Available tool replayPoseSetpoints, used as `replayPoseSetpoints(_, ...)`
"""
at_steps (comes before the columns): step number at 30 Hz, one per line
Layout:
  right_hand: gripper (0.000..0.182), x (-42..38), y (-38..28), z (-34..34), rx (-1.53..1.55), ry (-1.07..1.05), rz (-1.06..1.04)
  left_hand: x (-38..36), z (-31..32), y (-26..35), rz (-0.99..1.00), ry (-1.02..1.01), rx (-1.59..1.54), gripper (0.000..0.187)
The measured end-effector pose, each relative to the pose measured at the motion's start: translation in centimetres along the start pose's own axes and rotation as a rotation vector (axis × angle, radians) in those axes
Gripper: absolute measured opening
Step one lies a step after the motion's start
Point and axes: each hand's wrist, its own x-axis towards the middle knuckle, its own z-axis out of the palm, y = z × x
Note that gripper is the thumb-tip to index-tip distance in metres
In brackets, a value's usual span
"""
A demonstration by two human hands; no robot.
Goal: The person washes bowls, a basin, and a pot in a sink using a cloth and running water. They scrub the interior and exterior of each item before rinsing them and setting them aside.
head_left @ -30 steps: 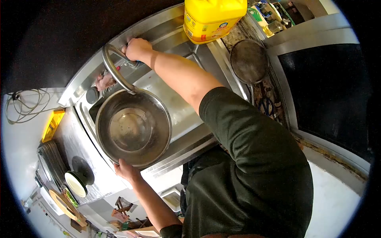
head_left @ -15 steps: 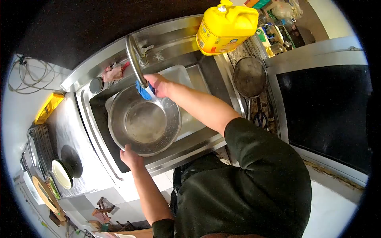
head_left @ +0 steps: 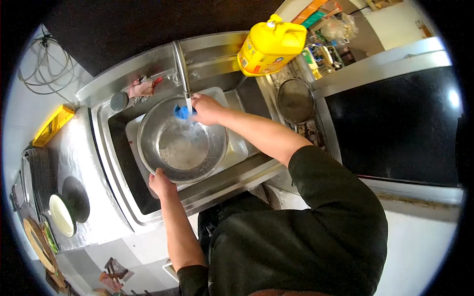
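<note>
A round metal basin [head_left: 149, 143] sits tilted in the sink [head_left: 118, 163], over a white plastic tub [head_left: 238, 150]. My left hand [head_left: 162, 183] grips the basin's near rim, thumb on top. At the basin's far side, under the metal faucet [head_left: 182, 66], my right hand [head_left: 206, 109] is closed on a blue cloth [head_left: 181, 112]. Water runs from the spout over the cloth and into the basin, where some cloudy water lies at the bottom. The fingers of my right hand are partly hidden behind the stream.
A yellow jug [head_left: 271, 48] stands at the sink's back right corner, with a dark round pan [head_left: 296, 101] near it. A pink cloth [head_left: 141, 89] and a round container [head_left: 119, 102] rest on the back ledge. On the left counter is a pale bowl [head_left: 61, 215].
My right hand has brought the blue cloth lower and further into the basin, under the stream. My left hand stays on the rim. The whole view has shifted slightly.
</note>
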Motion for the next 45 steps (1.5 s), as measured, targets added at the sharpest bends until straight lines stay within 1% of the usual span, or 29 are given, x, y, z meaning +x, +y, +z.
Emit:
replayPoseSetpoints(1,0.033,-0.1,-0.3,-0.4,0.021,-0.019,0.016,0.0,0.3,0.2,0.01,-0.012,-0.033,0.013)
replayPoseSetpoints(2,0.031,-0.1,-0.4,-0.6,0.11,0.136,0.033,0.0,0.4,0.2,0.016,-0.018,-0.069,0.012)
replayPoseSetpoints(5,0.033,-1.2,-1.2,-0.8,-0.109,-0.012,0.037,0.3,0.1,0.2,-0.009,-0.023,-0.016,0.011)
replayPoseSetpoints(6,0.035,-1.8,-1.9,-1.4,-0.137,0.01,-0.005,0.5,0.0,0.4,-0.017,-0.05,0.0,0.011)
replayPoseSetpoints(9,0.037,-2.7,-3.9,-2.1,-0.119,0.136,0.14,0.4,-0.4,0.0,-0.022,-0.083,-0.007,0.011)
replayPoseSetpoints(10,0.041,-2.9,-3.6,-1.4,-0.236,0.083,0.06,0.5,-0.3,-0.4,-0.001,-0.087,-0.033,0.011)
replayPoseSetpoints(11,0.042,-3.0,-3.8,-1.3,-0.132,0.135,0.113,0.7,-0.2,-0.6,0.022,-0.09,-0.061,0.012)
replayPoseSetpoints(12,0.043,-2.9,-4.2,-1.4,-0.029,0.182,0.156,0.1,0.0,0.2,-0.008,-0.058,-0.046,0.014)
replayPoseSetpoints(13,0.044,-2.5,-4.3,-1.4,0.073,0.22,0.194,0.0,0.2,0.5,-0.001,-0.071,-0.065,0.014)
replayPoseSetpoints(14,0.045,-1.9,-3.5,-0.6,0.053,0.22,0.251,-0.3,0.2,0.6,-0.001,-0.082,-0.075,0.015)
replayPoseSetpoints(17,0.043,-1.2,-2.2,1.2,0.125,0.098,0.14,0.0,-0.2,0.4,-0.007,-0.081,0.004,0.015)
replayPoseSetpoints(18,0.041,-0.5,-1.7,1.4,0.237,0.053,0.167,-0.2,-0.2,0.7,-0.008,-0.068,0.026,0.016)
replayPoseSetpoints(19,0.037,0.0,-1.6,1.2,0.473,0.095,0.223,-0.4,-0.3,0.7,-0.013,-0.058,0.055,0.017)
replayPoseSetpoints(21,0.034,0.6,-0.9,2.8,0.837,-0.11,0.432,-0.1,0.0,0.5,-0.012,-0.082,0.049,0.016)
replayPoseSetpoints(24,0.029,0.4,-1.5,1.4,0.432,-0.077,0.256,-0.2,0.5,0.8,0.022,-0.074,0.051,0.015)
replayPoseSetpoints(27,0.034,1.2,0.3,3.5,0.556,0.129,0.314,-0.6,0.5,0.9,0.014,-0.061,0.081,0.014)
replayPoseSetpoints(28,0.034,0.3,-1.1,1.7,0.433,0.076,0.242,-0.6,0.8,1.0,0.006,-0.071,0.092,0.014)
replayPoseSetpoints(31,0.026,0.9,-2.0,-0.5,0.516,0.294,0.343,-0.2,1.1,0.1,0.043,-0.089,0.076,0.015)
replayPoseSetpoints(32,0.022,0.3,-2.7,-0.3,0.528,0.295,0.309,-0.4,1.0,-0.4,0.012,-0.076,0.101,0.015)
replayPoseSetpoints(34,0.016,0.5,-2.1,0.4,0.597,0.117,0.419,-0.1,1.3,-0.3,-0.027,-0.055,0.15,0.015)
replayPoseSetpoints(35,0.014,1.1,-1.9,0.6,0.624,0.02,0.463,0.2,1.5,-0.2,-0.003,-0.057,0.108,0.014)
replayPoseSetpoints(37,0.021,1.5,-2.7,-0.9,0.607,0.177,0.484,-0.3,1.3,-0.5,0.023,-0.057,0.042,0.014)
replayPoseSetpoints(38,0.025,2.8,1.2,2.8,0.42,0.507,0.246,-0.2,1.1,-0.8,0.029,-0.06,0.035,0.016)
replayPoseSetpoints(40,0.022,2.9,1.4,1.9,0.27,0.686,0.006,0.4,1.2,-1.2,0.051,-0.074,0.003,0.019)
replayPoseSetpoints(41,0.026,1.3,-1.2,-1.5,0.524,0.404,0.196,0.4,1.3,-1.2,0.041,-0.071,0.006,0.018)
replayPoseSetpoints(42,0.031,-0.3,-4.1,-5.0,0.699,0.135,0.436,0.3,1.3,-0.9,0.031,-0.061,0.006,0.016)
replayPoseSetpoints(43,0.037,0.3,-1.5,-4.1,0.819,0.062,0.387,0.3,1.2,-0.9,0.021,-0.05,0.004,0.015)
replayPoseSetpoints(44,0.035,0.4,0.6,-2.6,0.676,-0.02,0.2,0.2,1.0,-1.0,0.011,-0.061,0.002,0.014)
replayPoseSetpoints(45,0.033,0.1,0.4,-2.4,0.536,-0.095,0.017,0.1,0.9,-0.8,0.004,-0.078,0.007,0.013)
